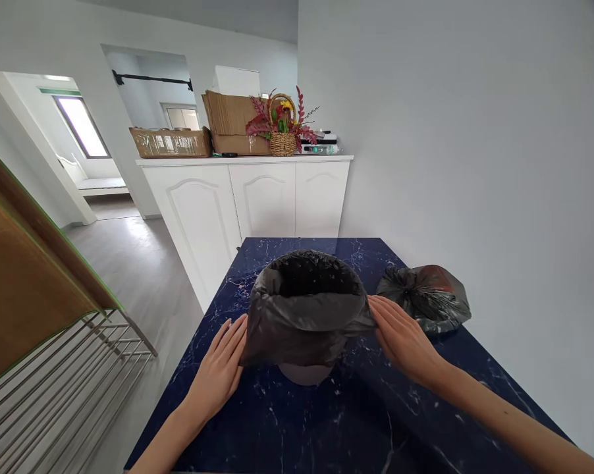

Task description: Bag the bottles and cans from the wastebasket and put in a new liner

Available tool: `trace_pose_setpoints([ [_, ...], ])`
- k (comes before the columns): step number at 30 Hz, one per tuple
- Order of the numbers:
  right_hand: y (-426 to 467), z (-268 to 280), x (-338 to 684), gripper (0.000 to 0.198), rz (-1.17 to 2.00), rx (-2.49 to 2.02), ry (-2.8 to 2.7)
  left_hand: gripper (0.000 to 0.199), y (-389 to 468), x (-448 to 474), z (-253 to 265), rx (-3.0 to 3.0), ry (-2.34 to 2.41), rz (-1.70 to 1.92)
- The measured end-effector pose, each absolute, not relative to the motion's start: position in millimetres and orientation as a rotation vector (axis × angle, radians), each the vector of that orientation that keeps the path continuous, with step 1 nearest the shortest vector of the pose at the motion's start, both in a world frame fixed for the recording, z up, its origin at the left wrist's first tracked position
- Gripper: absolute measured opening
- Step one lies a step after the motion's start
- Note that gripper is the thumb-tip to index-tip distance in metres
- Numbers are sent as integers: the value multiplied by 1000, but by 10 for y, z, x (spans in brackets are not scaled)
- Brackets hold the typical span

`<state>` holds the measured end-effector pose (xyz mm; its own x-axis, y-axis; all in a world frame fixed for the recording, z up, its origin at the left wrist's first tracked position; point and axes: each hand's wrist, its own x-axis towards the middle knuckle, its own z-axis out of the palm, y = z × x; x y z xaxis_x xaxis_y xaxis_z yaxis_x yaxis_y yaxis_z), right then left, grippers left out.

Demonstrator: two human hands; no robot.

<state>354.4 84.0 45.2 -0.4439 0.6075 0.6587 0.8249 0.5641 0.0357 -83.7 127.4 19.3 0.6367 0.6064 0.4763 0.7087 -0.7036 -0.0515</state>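
Observation:
A trash can [305,374] stands upright on the dark blue table, with only its grey lower part showing. A black trash bag [301,329] lines it, its upper edge folded outward over the rim and hanging down the outside. At the bag's left edge is my left hand [220,368], its fingers closed on the hanging plastic. On the opposite side my right hand [405,336] pinches the bag and draws it out a little to the right. Both thumbs are mostly hidden. The inside of the can is dark.
A tied, filled black plastic bag [428,299] lies on the marbled tabletop [297,428] by the wall. Behind stands a white cabinet [262,197] bearing cardboard boxes [171,143] and a flower basket [282,143]. At left is a metal rack [80,368] with a brown cloth [30,270].

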Motion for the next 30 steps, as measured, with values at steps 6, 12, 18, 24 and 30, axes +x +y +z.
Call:
trace_pose_setpoints([
  [6,640,527,3551,83,-335,-1266,-2316,84,1122,-1016,-105,-2725,-1287,-650],
  [12,231,1297,3136,77,-286,-983,-2108,93,930,-1204,-248,-2791,-1549,-699],
  [18,487,1631,2688,28,-209,-948,-2281,69,947,-1214,-277,-2713,-1718,-900],
  [24,348,1644,2720,25,-339,-915,-2345,57,1004,-1269,-305,-2546,-1957,-1064],
  [30,-387,1717,3264,14,-308,-1149,-2258,56,1083,-1270,-322,-2508,-1874,-1121],
])
